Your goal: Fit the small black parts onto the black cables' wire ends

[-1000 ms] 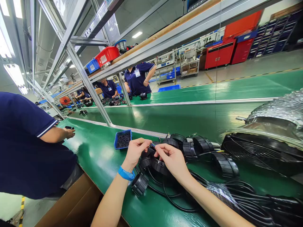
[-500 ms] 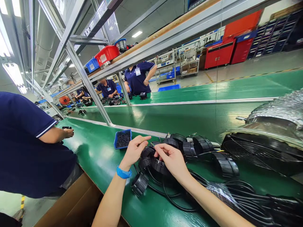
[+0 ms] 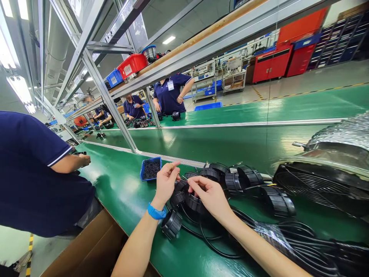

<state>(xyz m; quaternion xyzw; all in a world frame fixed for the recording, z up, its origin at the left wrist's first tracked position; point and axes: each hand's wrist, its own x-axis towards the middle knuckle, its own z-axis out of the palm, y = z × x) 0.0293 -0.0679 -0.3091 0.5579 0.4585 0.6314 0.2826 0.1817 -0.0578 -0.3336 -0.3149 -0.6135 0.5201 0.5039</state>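
Note:
My left hand (image 3: 167, 180) is raised over a cluster of black ribbed plastic rings, thumb and index finger close together and the other fingers curled. Whatever it may pinch is too small to make out. A blue wristband (image 3: 156, 211) circles that wrist. Just to its right, my right hand (image 3: 208, 191) has its fingertips pinched together above a black ribbed ring (image 3: 193, 202); what they hold is hidden. Black cables (image 3: 215, 252) run from the cluster. Another black ribbed cap (image 3: 172, 224) lies near the left wrist. A blue bin (image 3: 142, 174) of small black pieces stands beyond the left hand.
More black rings (image 3: 278, 202) lie to the right, before a round fan with a black grille (image 3: 311, 188). Coiled cables (image 3: 300, 238) fill the front right of the green bench (image 3: 121, 188). A co-worker (image 3: 37, 173) stands at left beside a cardboard box (image 3: 83, 246). A metal post (image 3: 111, 105) rises behind.
My left hand has drawn its index finger in slightly and turned a little, with the wrist shifted right. My right hand keeps almost the same pose. The view has shifted slightly.

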